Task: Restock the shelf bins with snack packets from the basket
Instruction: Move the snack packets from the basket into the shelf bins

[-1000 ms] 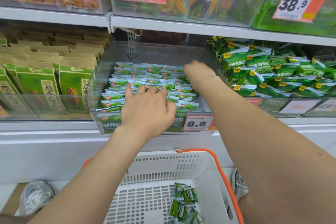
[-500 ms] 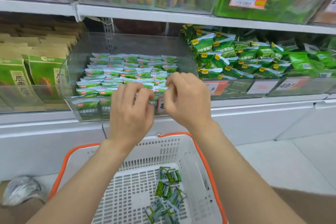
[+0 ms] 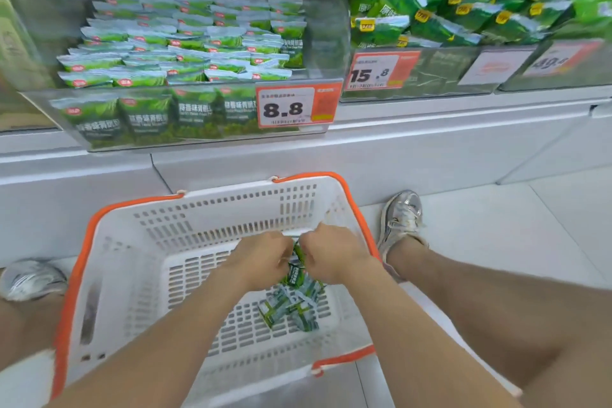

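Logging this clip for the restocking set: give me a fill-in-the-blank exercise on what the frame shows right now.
1. The left grip and right grip both hold green snack packets inside the basket, whose rim is coloured ____.
2. The price tag on the bin of neatly stacked packets reads ____.
3. The neighbouring bin to its right is tagged ____.

Missing words: orange; 8.8; 15.8

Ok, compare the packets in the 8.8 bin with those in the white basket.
The green bin packets fill the clear plastic bin in tidy rows; the green basket packets are few, heaped loosely in the white orange-rimmed basket. Both look like the same green wrapper.
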Motion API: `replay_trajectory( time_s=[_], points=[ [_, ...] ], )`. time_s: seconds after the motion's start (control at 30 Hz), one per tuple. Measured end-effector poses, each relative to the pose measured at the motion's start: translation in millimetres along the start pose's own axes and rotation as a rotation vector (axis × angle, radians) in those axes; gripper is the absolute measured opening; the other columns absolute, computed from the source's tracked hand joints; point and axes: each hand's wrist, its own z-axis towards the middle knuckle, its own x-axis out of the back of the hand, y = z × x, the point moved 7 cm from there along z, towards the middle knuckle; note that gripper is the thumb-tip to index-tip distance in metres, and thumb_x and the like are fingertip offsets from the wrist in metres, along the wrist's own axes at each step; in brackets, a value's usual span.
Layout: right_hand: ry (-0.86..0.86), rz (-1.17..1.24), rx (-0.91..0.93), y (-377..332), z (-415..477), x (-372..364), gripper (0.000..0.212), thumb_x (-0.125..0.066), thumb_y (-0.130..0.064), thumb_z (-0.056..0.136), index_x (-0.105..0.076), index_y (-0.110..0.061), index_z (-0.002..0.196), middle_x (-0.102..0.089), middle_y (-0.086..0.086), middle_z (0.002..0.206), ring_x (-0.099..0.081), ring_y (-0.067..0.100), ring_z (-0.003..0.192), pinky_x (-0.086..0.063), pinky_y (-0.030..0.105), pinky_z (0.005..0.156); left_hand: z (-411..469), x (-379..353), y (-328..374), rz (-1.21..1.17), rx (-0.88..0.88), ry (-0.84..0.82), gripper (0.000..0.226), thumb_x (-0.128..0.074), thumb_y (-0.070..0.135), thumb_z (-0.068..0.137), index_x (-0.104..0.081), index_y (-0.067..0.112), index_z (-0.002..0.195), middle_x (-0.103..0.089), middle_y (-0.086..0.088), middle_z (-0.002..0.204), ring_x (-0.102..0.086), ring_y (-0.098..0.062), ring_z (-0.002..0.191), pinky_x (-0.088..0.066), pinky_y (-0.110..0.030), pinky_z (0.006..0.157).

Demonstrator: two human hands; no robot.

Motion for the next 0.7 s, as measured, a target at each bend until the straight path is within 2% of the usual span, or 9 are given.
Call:
replay_trajectory(
  time_s=[0.1,0.17,0.27,0.37,0.47,0.53,0.57,0.63,0.7],
  points=[
    [-0.178,0.006,-0.064,4.9,6.2,-35.1,0.013,-0.053,-0.016,0.096,-0.048,-0.014,0.085,-0.050,0.005,0.086,-0.053,0.030,0.076,-0.046,0.037,0.068,4.1,-65.3,-8.5,0.016,0.038,-0.301,0.010,-0.052,0.022,0.096,-0.060,0.021,0.101,-0.063,-0.004,0.099,-0.064,-0.028,0.084,-0.053,-0.040,0.067],
    [-0.254,0.009,-0.089,8.3,9.2,-50.8,0.014,-0.053,-0.014,0.097,-0.050,-0.014,0.083,-0.053,0.005,0.084,-0.056,0.028,0.073,-0.050,0.038,0.068,-0.6,-106.2,-17.6,0.027,0.059,-0.455,0.012,-0.051,0.027,0.099,-0.054,0.030,0.110,-0.062,-0.008,0.114,-0.063,-0.027,0.089,-0.056,-0.042,0.074],
    [-0.300,0.037,-0.105,12.2,12.8,-62.1,0.008,-0.053,-0.016,0.100,-0.058,-0.012,0.096,-0.060,0.007,0.096,-0.060,0.028,0.078,-0.053,0.039,0.070,-9.6,-142.8,-24.1,-0.093,0.114,-0.539,0.055,-0.065,0.032,0.094,-0.043,0.040,0.145,-0.039,-0.004,0.156,-0.054,-0.026,0.112,-0.047,-0.041,0.087],
    [-0.304,0.039,-0.111,13.5,17.4,-66.5,0.008,-0.052,-0.012,0.097,-0.057,-0.013,0.091,-0.060,0.006,0.091,-0.061,0.026,0.075,-0.052,0.038,0.066,-10.9,-156.1,-23.1,-0.052,0.109,-0.553,0.082,-0.063,0.011,0.098,-0.021,0.038,0.163,-0.011,-0.002,0.169,-0.049,-0.038,0.133,-0.050,-0.043,0.094],
    [-0.298,0.049,-0.123,12.4,20.3,-67.4,0.014,-0.050,-0.007,0.094,-0.051,-0.015,0.082,-0.056,0.005,0.085,-0.058,0.023,0.069,-0.048,0.034,0.061,-4.8,-161.3,-24.8,-0.140,0.104,-0.471,0.052,-0.057,0.014,0.102,-0.043,0.028,0.150,-0.030,-0.008,0.161,-0.054,-0.030,0.116,-0.050,-0.042,0.099],
    [-0.314,0.058,-0.121,9.7,19.8,-67.7,0.019,-0.050,-0.006,0.094,-0.047,-0.015,0.078,-0.054,0.004,0.083,-0.054,0.021,0.065,-0.045,0.032,0.059,-5.6,-160.9,-27.0,-0.149,0.101,-0.461,0.019,-0.055,0.008,0.101,-0.052,0.021,0.115,-0.035,-0.009,0.151,-0.047,-0.026,0.103,-0.046,-0.038,0.090],
    [-0.320,0.066,-0.116,8.6,19.7,-68.7,0.021,-0.050,-0.006,0.095,-0.045,-0.015,0.077,-0.054,0.004,0.082,-0.053,0.021,0.064,-0.043,0.031,0.057,-7.8,-160.0,-27.8,-0.158,0.124,-0.473,0.017,-0.056,0.007,0.100,-0.047,0.022,0.104,-0.032,-0.010,0.148,-0.049,-0.027,0.105,-0.046,-0.038,0.090],
    [-0.333,0.078,-0.105,5.4,19.4,-70.7,0.023,-0.050,-0.007,0.096,-0.043,-0.016,0.075,-0.054,0.005,0.082,-0.053,0.021,0.064,-0.040,0.030,0.054,-12.0,-161.5,-32.5,-0.126,0.117,-0.491,0.016,-0.063,0.012,0.100,-0.048,0.016,0.103,-0.031,-0.013,0.154,-0.056,-0.033,0.117,-0.048,-0.041,0.095],
    [-0.335,0.096,-0.104,4.5,19.8,-71.1,0.025,-0.049,-0.007,0.096,-0.042,-0.016,0.074,-0.054,0.005,0.081,-0.053,0.022,0.064,-0.042,0.031,0.056,-13.6,-159.6,-34.6,-0.161,0.128,-0.487,0.018,-0.065,0.014,0.099,-0.048,0.019,0.096,-0.051,-0.008,0.127,-0.054,-0.024,0.095,-0.047,-0.037,0.085]
  ],
)
